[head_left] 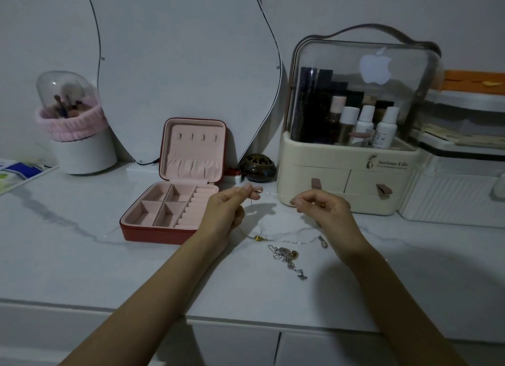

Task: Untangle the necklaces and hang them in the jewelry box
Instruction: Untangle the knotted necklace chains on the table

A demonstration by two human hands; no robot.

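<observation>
A thin silver chain (274,195) is stretched taut between my two hands above the marble counter. My left hand (229,209) pinches one end of it, my right hand (323,209) pinches the other. More of the chain hangs down to the counter, where a gold bead (257,238) and a silver pendant (323,241) lie. A tangled heap of silver necklaces (287,257) rests on the counter just in front of my hands. The red jewelry box (153,233) stands open to the left, its pink lid showing several hooks (197,137) with nothing on them.
A cream cosmetics organiser (347,185) with a clear dome stands close behind my right hand. A dark round incense burner (257,166) sits beside the box lid. A curvy mirror (185,65) leans on the wall. A brush holder (82,152) is far left.
</observation>
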